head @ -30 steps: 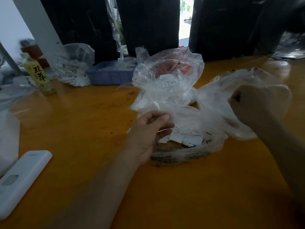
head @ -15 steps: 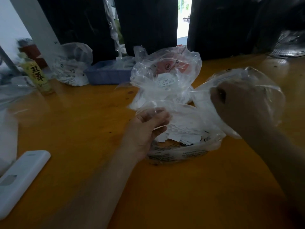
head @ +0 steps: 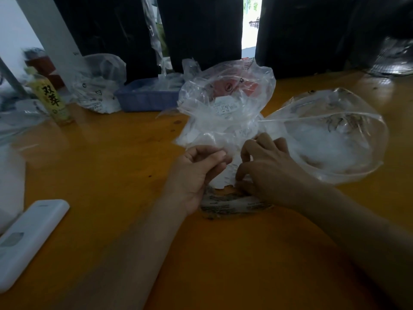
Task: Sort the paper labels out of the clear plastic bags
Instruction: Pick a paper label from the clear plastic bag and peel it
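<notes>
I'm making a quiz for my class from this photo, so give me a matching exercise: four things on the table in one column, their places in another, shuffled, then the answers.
Things:
1. blue tray
2. yellow-labelled bottle
3. white remote control
4. puffed-up clear bag

Places:
A. near left corner of the table
B. just right of the right hand
C. far left, upright
D. far side, left of the bag with red print

Pairs: 1-D, 2-C, 3-A, 4-B

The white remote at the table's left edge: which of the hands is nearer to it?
Left. The left hand is nearer the white remote, up and to its right; the right hand is farther right, beyond the left hand.
</notes>
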{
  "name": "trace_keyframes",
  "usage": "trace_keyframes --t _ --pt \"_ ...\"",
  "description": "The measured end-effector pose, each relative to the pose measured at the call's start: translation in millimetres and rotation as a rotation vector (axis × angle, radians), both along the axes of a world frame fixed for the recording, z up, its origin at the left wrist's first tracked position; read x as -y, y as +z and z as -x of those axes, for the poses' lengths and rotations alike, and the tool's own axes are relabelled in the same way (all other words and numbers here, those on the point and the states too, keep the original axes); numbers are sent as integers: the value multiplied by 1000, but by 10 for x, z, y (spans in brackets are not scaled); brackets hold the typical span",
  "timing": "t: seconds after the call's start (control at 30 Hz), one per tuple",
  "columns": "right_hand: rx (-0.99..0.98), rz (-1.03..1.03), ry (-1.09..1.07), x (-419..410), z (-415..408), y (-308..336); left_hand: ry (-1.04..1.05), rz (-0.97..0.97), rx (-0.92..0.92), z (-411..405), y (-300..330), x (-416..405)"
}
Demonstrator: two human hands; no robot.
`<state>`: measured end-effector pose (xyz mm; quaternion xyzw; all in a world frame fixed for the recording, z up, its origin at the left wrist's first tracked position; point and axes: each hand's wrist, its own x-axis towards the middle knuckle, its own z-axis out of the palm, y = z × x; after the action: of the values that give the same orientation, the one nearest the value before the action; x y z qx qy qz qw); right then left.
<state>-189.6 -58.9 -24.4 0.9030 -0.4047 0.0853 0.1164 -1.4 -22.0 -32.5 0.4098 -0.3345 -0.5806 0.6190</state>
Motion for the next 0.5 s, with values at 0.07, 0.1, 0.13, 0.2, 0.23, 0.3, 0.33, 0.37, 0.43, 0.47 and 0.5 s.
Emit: trace_keyframes --t 0.07,0.1,0.13,0.2,0.23,0.3,0.33,0.37,0.43,0.47,0.5 --pt "129 -17 1 20 6 -13 4 4 -51 -1 0 15" --pt "253 -54 -16 22 18 3 9 5 -75 -2 5 19" --pt "397 -110 -32 31 41 25 14 7 -97 -2 9 25" --pt "659 -224 -70 47 103 74 20 18 -118 -6 12 34" --pt "769 -271 -92 54 135 102 18 22 -118 -7 7 35" --pt "953 -354 -129 75 205 146 10 17 -102 -10 -1 31" --pt "1034 -391 -139 82 237 158 4 11 -88 -12 0 26" --pt "1096 -427 -144 86 264 167 -3 7 -77 -13 2 21" --pt "1178 -474 -153 88 288 185 -12 9 -82 -14 14 14" --pt "1207 -484 -153 81 289 193 -14 12 -97 -13 21 12" --pt "1227 -484 -150 71 291 204 -16 16 -114 -13 25 12"
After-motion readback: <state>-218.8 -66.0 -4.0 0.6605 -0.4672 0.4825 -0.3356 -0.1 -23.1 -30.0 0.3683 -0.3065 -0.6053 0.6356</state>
